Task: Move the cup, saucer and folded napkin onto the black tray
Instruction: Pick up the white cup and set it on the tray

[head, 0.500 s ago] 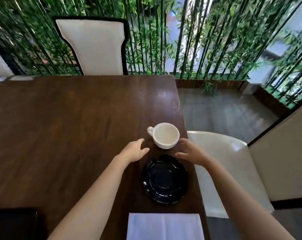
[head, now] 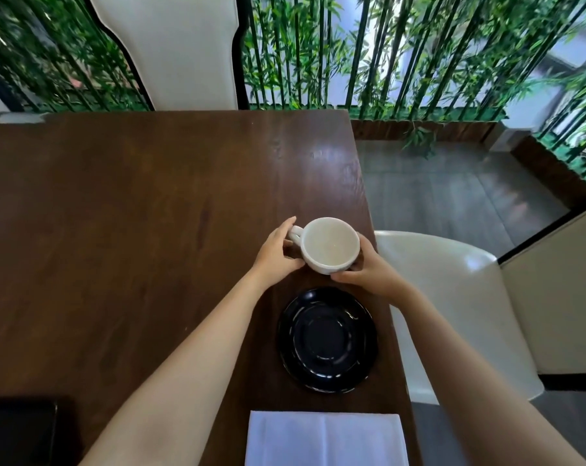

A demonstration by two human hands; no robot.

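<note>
An empty white cup (head: 330,243) stands near the right edge of the dark wooden table (head: 116,213). My left hand (head: 276,252) wraps its handle side, fingers at the handle. My right hand (head: 369,269) cups its right wall and lower front. A glossy black saucer (head: 327,339) lies just nearer to me, bare. The folded white napkin (head: 325,438) lies at the bottom edge of the head view. A corner of the black tray (head: 17,432) shows at the bottom left.
A white chair (head: 453,297) stands close against the table's right edge. Another white chair back (head: 177,52) rises behind the far edge. Bamboo stalks (head: 386,52) line the background, with grey floor (head: 453,190) to the right.
Both hands have moved forward from beside the cup and closed around it. The view has tilted down and come closer.
</note>
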